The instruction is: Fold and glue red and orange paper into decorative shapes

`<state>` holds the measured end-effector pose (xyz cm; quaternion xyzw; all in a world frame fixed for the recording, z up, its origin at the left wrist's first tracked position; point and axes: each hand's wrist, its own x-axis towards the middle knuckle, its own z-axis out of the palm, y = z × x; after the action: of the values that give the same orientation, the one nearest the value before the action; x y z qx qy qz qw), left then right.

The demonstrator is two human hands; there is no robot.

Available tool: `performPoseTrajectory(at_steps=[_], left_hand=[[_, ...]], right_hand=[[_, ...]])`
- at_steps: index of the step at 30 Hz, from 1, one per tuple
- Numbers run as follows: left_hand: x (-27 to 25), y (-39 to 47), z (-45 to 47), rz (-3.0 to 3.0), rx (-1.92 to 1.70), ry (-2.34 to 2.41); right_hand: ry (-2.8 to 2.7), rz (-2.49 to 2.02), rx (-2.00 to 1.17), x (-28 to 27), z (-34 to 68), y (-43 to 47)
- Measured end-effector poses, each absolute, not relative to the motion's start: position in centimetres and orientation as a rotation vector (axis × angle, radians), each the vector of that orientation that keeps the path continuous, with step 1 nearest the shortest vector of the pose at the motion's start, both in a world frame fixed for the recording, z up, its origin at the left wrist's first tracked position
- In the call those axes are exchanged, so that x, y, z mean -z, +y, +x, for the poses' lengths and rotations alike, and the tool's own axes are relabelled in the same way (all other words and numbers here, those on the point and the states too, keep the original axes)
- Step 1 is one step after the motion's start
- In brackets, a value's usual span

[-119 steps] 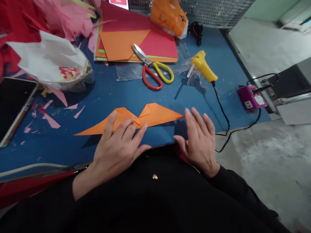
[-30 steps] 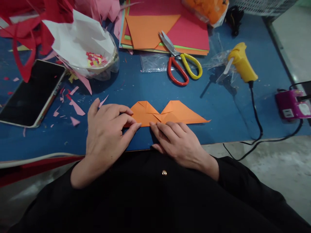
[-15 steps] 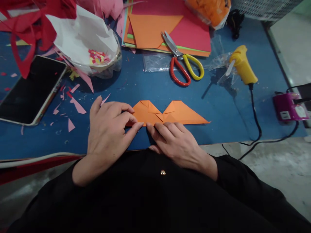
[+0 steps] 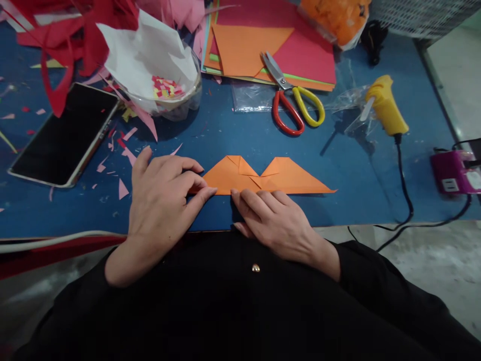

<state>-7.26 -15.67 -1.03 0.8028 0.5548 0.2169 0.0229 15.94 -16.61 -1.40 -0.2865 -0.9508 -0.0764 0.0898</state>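
Note:
A folded piece of orange paper (image 4: 240, 178) lies flat near the front edge of the table, two humps along its far side and a pointed tip at the right. My left hand (image 4: 165, 195) pinches its left end between thumb and fingers, covering that corner. Along the near folded edge, close to the middle, the curled fingers of my right hand (image 4: 274, 218) press down on the paper. The right part of the paper is uncovered.
Beyond the paper lie scissors (image 4: 287, 95) with red and yellow handles, beside stacked coloured paper (image 4: 311, 60). A yellow glue gun (image 4: 387, 108) is at right, its cord near a purple power adapter (image 4: 451, 173). At left are a phone (image 4: 65, 135), a paper-lined bowl (image 4: 193, 98) and scraps.
My left hand has slid slightly left along the near edge, widening the gap between the hands. The whole view has shifted a little, with the table things appearing further right.

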Motion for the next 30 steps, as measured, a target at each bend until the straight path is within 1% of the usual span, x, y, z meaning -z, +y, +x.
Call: performPoseTrajectory(at_steps=[4,9,14,21,26,30], left_hand=[[1.1,-15.7,-7.3,2.505,-0.657,1.72],[1.2,-15.7,-7.7,2.528,-0.688,1.746],[1.1,-15.9,-8.8,2.509,-0.631,1.764],[1.2,-16.2,-10.0,2.512,-0.621,1.792],[1.3,-16.2,-10.3,2.533,-0.663,1.767],[1.4,-16.3,-10.6,2.513,-0.687,1.768]], right_hand=[[-2.846,-0.832,0.241,1.4,15.7,-16.6],[-2.842,-0.852,0.195,1.4,15.4,-16.8],[-2.846,-0.833,0.123,1.4,15.3,-16.7],[-2.91,-0.832,0.135,1.7,14.7,-16.4],[-2.954,-0.852,0.162,1.1,14.2,-16.3],[-3.007,-0.905,0.112,0.4,13.6,-16.1]])
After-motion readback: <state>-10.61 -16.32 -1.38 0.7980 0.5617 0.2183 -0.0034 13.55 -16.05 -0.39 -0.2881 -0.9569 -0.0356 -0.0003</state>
